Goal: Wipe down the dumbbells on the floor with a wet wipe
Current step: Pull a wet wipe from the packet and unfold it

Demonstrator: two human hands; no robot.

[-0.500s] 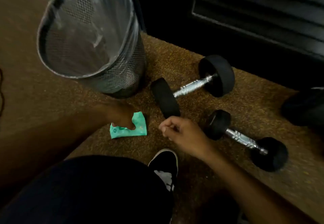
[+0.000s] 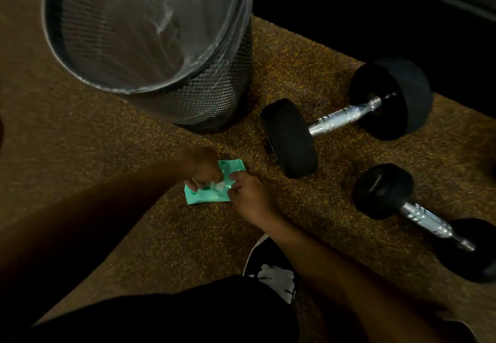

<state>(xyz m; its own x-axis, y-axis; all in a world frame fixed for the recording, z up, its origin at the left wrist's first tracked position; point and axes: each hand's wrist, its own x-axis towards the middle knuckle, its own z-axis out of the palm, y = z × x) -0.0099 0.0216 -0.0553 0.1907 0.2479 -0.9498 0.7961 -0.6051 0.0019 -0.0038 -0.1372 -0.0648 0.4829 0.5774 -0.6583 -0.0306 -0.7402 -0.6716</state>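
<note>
A green wet-wipe pack [image 2: 212, 197] lies flat on the speckled floor mat. My left hand [image 2: 202, 165] holds the pack down at its left side with curled fingers. My right hand [image 2: 248, 195] pinches at the pack's middle, where a bit of white [image 2: 220, 186] shows at the opening. Two black dumbbells with chrome handles lie to the right: the larger one [image 2: 346, 114] farther away, the smaller one [image 2: 418, 213] nearer and more to the right. Neither hand touches a dumbbell.
A mesh waste bin [image 2: 188, 93] lined with a clear bag stands just behind the pack, left of the larger dumbbell. My black shoe [image 2: 271, 264] and dark-clothed knee are below the hands. A dark wall or ledge runs along the back.
My right hand has moved left from mid-air onto the pack and now pinches at its opening. My left hand stays on the pack. The view has shifted closer.
</note>
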